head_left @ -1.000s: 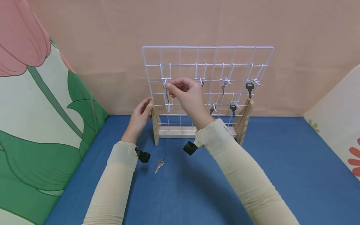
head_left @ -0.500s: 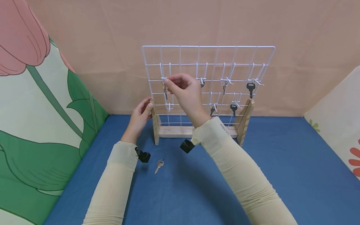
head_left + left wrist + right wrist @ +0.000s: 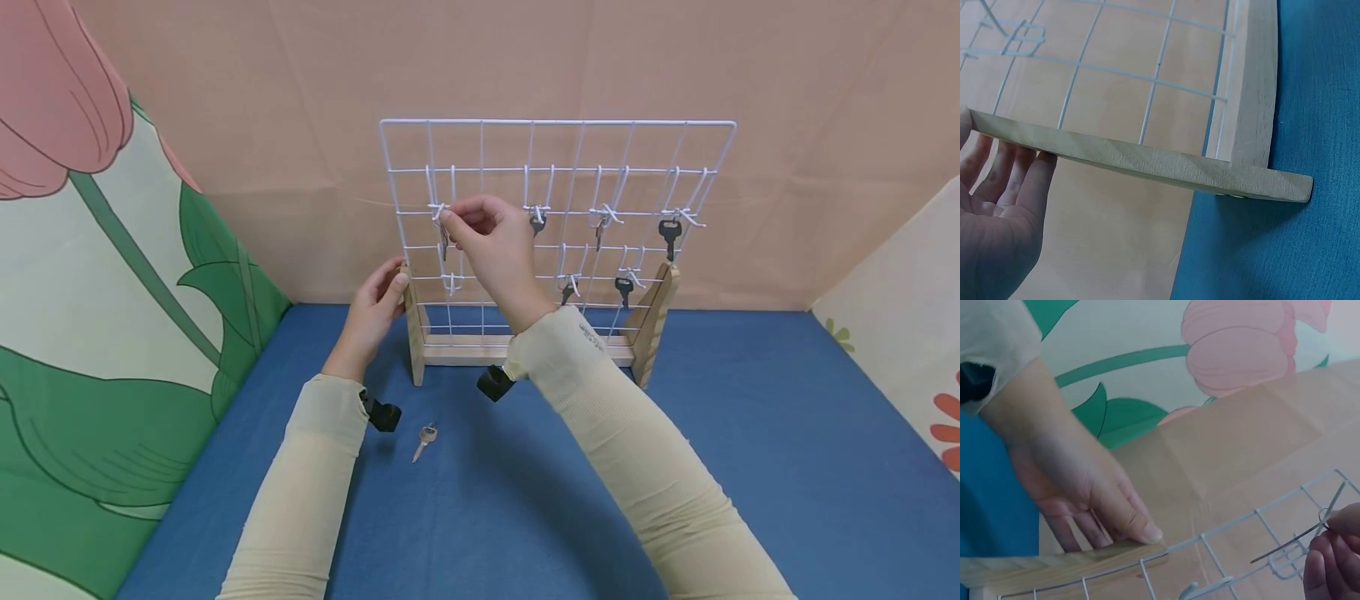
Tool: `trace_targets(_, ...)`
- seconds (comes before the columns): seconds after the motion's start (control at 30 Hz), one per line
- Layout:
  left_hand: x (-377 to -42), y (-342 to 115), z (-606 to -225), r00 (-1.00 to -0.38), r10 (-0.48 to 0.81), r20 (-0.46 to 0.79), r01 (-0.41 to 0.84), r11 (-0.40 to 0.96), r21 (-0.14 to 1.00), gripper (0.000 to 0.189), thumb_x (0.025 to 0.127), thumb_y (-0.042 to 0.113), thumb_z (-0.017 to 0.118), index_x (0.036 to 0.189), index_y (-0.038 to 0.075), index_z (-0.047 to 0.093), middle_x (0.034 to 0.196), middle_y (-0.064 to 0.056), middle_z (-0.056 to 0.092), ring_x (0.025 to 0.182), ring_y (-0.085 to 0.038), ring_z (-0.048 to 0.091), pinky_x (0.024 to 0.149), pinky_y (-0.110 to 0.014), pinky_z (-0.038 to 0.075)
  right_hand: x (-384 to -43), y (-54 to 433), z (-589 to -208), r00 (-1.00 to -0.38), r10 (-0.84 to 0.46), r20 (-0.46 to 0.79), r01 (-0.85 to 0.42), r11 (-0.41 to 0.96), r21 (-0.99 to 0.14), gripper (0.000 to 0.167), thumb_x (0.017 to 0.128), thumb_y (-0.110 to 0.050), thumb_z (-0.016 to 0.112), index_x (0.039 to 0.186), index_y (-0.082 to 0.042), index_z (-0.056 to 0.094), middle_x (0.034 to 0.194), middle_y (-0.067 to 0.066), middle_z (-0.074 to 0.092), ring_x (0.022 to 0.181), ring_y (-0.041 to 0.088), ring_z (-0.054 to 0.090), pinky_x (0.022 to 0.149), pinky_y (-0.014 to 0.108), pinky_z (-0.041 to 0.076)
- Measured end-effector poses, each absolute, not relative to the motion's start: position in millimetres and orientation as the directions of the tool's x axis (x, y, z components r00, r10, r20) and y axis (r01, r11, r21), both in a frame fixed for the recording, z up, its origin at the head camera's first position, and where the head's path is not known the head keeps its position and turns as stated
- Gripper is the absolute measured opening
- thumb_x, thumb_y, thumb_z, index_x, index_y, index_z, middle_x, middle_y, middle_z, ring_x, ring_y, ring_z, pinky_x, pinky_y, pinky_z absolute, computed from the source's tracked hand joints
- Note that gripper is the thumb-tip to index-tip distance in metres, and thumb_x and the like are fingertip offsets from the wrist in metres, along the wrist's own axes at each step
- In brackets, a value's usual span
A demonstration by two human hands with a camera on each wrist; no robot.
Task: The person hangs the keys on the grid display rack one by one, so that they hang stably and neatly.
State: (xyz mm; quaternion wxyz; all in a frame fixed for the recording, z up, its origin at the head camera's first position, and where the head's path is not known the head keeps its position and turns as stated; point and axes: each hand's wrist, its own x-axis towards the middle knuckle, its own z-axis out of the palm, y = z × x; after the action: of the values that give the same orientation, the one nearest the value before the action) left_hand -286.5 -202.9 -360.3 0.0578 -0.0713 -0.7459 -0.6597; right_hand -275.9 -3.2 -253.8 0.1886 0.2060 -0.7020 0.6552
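My right hand (image 3: pixel 491 242) pinches the small ring of a key (image 3: pixel 444 242) between thumb and fingertips, up at the top-left hook (image 3: pixel 438 210) of a white wire rack (image 3: pixel 558 122). In the right wrist view the key (image 3: pixel 1285 547) hangs edge-on, and its ring (image 3: pixel 1324 514) lies at the hook's prong; whether it is round the prong I cannot tell. My left hand (image 3: pixel 372 304) grips the rack's left wooden upright (image 3: pixel 412 333), thumb in front and fingers behind, as the left wrist view confirms. Another key (image 3: pixel 425 437) lies on the blue tabletop.
Several keys hang on other hooks, among them a black-headed key (image 3: pixel 670 235) at upper right and another black-headed key (image 3: pixel 624 289) below it. A lower-left hook (image 3: pixel 451 283) bears no key. A beige backdrop (image 3: pixel 300 125) stands behind the rack.
My right hand has shifted slightly up and left at the top-left hook, still pinching the key's ring, and the key has swung a little. The left hand has stayed on the upright.
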Motion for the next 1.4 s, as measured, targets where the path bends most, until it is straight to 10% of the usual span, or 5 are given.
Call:
trace_targets(0.63,-286.1,-201.0,-359.5,-0.984,0.034,0.177,0.179,0.104,0.978,0.054,0.108,0.034,0.048,0.158,0.015,0.037,0.157,-0.013,0.039,0.142,-0.031,0.041,0.114,-0.049,0.037,-249.8,18.2,-284.4,-0.817,-0.188,0.545,-0.575,0.188,-0.797,0.013,0.093,-0.014,0.075,0.095,-0.002,0.074,0.083,0.007,0.068,0.074,0.02,0.061,0.065,0.025,0.052)
trace_targets(1.4,-287.8,-203.5,-362.1,-0.985,0.016,0.175,0.175,0.135,0.975,0.056,0.107,0.036,0.048,0.158,0.016,0.036,0.158,-0.013,0.038,0.143,-0.031,0.04,0.114,-0.049,0.037,-228.9,2.9,-428.6,-0.816,-0.578,0.023,-0.296,0.383,-0.875,0.006,0.093,-0.004,0.073,0.097,-0.003,0.077,0.085,-0.001,0.07,0.071,0.011,0.06,0.064,0.024,0.053)
